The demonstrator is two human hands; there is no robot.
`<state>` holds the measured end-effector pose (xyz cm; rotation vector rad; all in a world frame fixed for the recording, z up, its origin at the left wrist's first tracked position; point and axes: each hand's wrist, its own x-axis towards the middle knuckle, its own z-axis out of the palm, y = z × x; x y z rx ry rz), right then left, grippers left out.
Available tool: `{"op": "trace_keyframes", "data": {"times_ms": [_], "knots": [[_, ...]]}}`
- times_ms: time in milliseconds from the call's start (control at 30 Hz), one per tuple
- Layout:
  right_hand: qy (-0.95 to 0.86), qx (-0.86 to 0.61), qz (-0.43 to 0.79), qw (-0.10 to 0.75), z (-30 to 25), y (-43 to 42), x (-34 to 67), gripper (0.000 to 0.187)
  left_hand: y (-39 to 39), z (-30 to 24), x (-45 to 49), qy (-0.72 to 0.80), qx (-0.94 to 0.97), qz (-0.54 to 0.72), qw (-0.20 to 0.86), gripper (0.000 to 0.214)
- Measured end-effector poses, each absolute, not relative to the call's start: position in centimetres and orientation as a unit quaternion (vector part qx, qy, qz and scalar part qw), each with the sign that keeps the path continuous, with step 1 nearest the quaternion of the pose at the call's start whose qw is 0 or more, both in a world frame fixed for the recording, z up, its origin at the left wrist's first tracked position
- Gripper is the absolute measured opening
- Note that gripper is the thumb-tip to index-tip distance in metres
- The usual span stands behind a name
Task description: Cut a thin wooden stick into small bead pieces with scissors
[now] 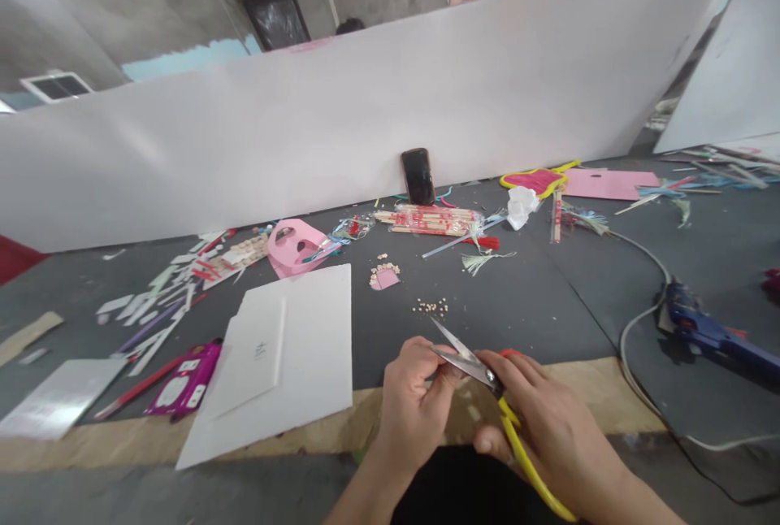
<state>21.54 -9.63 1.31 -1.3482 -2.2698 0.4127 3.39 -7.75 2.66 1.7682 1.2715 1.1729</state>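
Note:
Near the table's front edge, my right hand [552, 411] grips a pair of scissors [525, 460] with yellow handles. The metal blades are spread and point away to the upper left. Between them are the pinched fingertips of my left hand [411, 395]; whatever they hold is too small and hidden to make out. Small pale bits [434, 308] lie scattered on the dark tabletop just past the blade tips. Beyond these rests a small pink piece [386, 279] with similar pale bits around its upper edge.
White boards [317, 346] and a magenta case [186, 383] lie to the left, near loose strips. A phone [418, 175] leans on the white partition [341, 127], behind wrapped sticks [432, 220]. At right sits a blue glue gun [712, 330] with its cable.

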Motion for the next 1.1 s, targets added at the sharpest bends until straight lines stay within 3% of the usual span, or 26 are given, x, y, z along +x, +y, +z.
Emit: {"op": "trace_keyframes", "data": {"times_ms": [233, 433, 867, 1100], "knots": [[-0.84, -0.476, 0.132, 0.227, 1.8, -9.5, 21.8, 0.064, -7.3, 3.6, 2.9, 0.454, 0.678, 0.417, 0.4, 0.027], [-0.841, -0.465, 0.135, 0.241, 1.4, -9.5, 21.6, 0.043, -7.3, 4.2, 2.7, 0.448, 0.655, 0.406, 0.454, 0.027], [-0.821, -0.48, 0.188, 0.246, 1.2, -9.6, 21.7, 0.034, -7.6, 2.8, 3.2, 0.464, 0.677, 0.425, 0.382, 0.025], [-0.813, -0.492, 0.241, 0.195, 2.3, -9.7, 21.6, 0.026, -7.4, 2.3, 3.4, 0.445, 0.663, 0.453, 0.396, 0.028]]}}
